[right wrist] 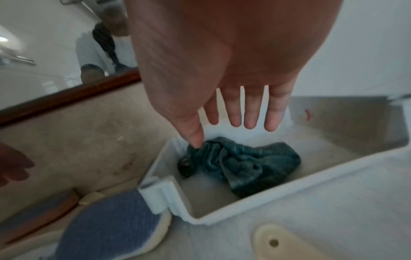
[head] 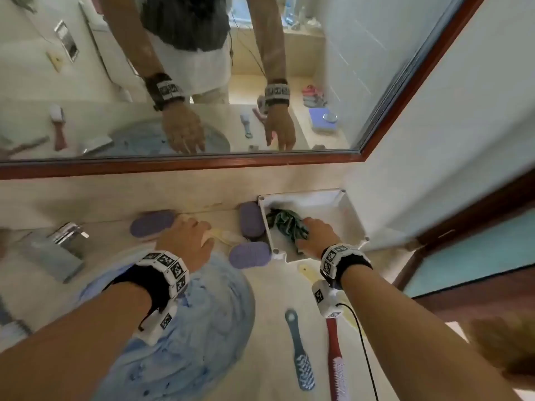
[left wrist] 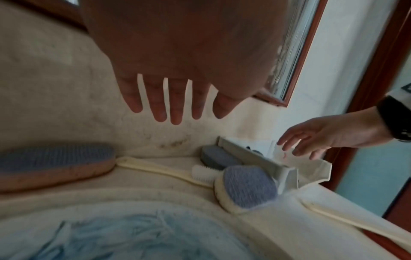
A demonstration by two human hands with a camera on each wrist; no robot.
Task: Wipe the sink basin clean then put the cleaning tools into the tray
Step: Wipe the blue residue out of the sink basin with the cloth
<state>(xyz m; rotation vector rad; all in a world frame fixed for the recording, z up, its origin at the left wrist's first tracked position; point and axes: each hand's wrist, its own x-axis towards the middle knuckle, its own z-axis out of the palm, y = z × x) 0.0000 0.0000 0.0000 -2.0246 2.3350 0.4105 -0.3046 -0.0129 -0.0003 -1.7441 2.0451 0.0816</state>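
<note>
A crumpled dark green cloth lies inside the white tray at the back right of the counter. My right hand hovers over it with straight, spread fingers, the thumb tip at the cloth's edge. It holds nothing. My left hand is open above the counter behind the blue sink basin, beside a purple sponge. The left wrist view shows the right hand over the tray.
Two more purple sponges and a cream brush lie left of the tray. A blue brush, a red brush and a cream handle lie on the counter right of the basin. The faucet stands at the left, the mirror behind.
</note>
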